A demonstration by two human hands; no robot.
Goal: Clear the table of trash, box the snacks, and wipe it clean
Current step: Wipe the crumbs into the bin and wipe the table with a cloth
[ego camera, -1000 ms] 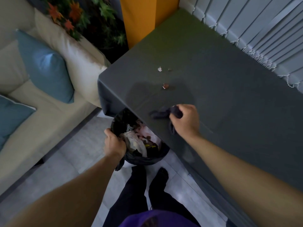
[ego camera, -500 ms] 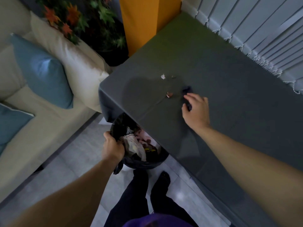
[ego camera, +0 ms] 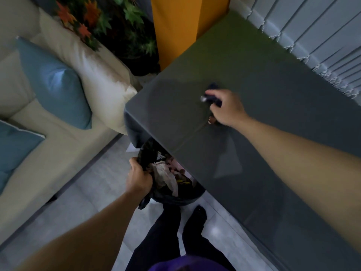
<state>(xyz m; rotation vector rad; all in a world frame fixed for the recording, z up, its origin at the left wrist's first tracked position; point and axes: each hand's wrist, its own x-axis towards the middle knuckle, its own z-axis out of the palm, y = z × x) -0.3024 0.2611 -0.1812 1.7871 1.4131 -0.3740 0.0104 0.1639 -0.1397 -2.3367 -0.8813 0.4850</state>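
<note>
The dark cloth (ego camera: 214,98) is gripped in the right hand (ego camera: 227,109), whose fingers (ego camera: 216,93) are curled round it so that it is bunched and pressed down on the grey worktop (ego camera: 273,143), well in from the near edge. A small white scrap (ego camera: 203,98) is seen at the cloth's left edge; whether the two touch cannot be told through the blur. A brown scrap (ego camera: 211,120) lies just beside the heel of that hand, on the side nearer the edge. The cloth appears to be set on the far side of the scraps so that they can be drawn toward the edge in one pull rather than scattered. The black trash bag (ego camera: 145,153) is held by the left hand (ego camera: 138,178), its fingers (ego camera: 134,163) wrapped tightly round the bunched rim. The bag's mouth is kept open and raised close under the worktop's edge, partly tucked beneath it, presumably so that whatever is swept off is caught and not dropped on the floor. Crumpled paper (ego camera: 166,177) and other wrappers already lie inside it. The step in hand is judged to be the wiping, with the last scraps being gathered; no snack box is in view. A short, steady pull toward the bag is called for, since light scraps may roll aside.
</note>
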